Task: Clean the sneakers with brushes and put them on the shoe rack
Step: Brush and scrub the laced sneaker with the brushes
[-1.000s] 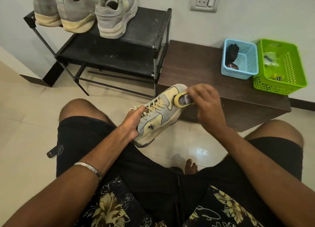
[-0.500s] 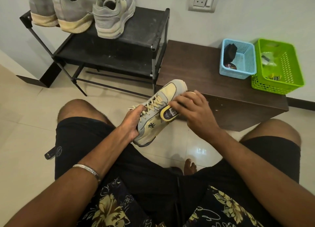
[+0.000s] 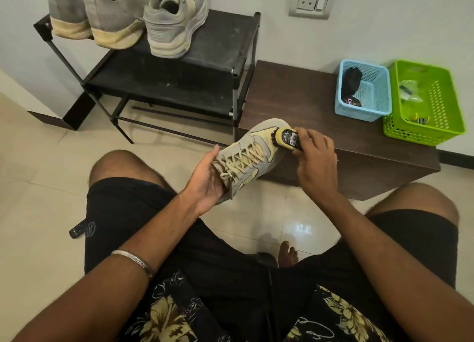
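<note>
Right hand (image 3: 314,159) around brush (image 3: 288,140), seemingly.

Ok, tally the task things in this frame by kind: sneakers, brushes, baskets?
Sneakers: 4, three on the shoe rack at, and one held by the left hand.
Brushes: 1, gripped by the right hand.
Baskets: 2, blue and green.
Total: 7.

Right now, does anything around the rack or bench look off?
Slightly: the sneaker on the shoe rack sits angled beside the two straight shoes. Nothing looks spilled or damaged.
</note>
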